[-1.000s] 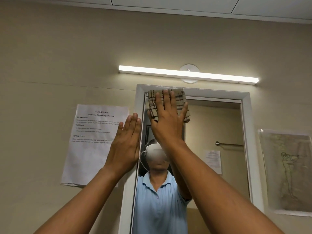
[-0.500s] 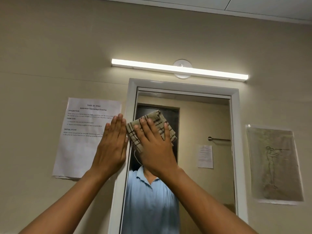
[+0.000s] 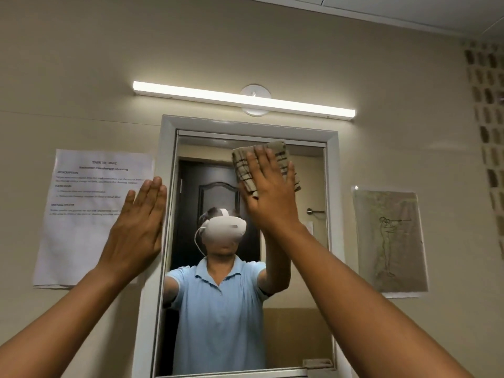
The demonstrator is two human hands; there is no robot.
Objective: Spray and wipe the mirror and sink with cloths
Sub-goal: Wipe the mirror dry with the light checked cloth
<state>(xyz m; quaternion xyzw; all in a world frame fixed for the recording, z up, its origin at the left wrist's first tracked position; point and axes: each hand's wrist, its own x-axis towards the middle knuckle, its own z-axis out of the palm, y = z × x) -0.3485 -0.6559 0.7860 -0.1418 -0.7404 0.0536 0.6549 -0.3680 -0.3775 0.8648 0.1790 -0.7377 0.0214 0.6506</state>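
Note:
A white-framed mirror [image 3: 297, 268] hangs on the beige wall in front of me. My right hand [image 3: 270, 195] presses a folded tan cloth with dark stripes [image 3: 283, 165] flat against the glass near the mirror's top right, fingers straight. My left hand [image 3: 139, 227] lies flat with straight fingers on the wall at the mirror's left frame, partly over a paper sheet. The mirror shows a person in a light blue shirt wearing a white headset. The sink is out of view.
A lit tube lamp [image 3: 245, 100] runs above the mirror. A printed task sheet [image 3: 81, 214] is taped to the wall on the left, a drawing [image 3: 390, 241] on the right. A vent-block column [image 3: 488, 118] sits at far right.
My right hand has slid the cloth from the mirror's upper left, down along the left side, then up and across to the upper right. My left hand has stayed on the left frame.

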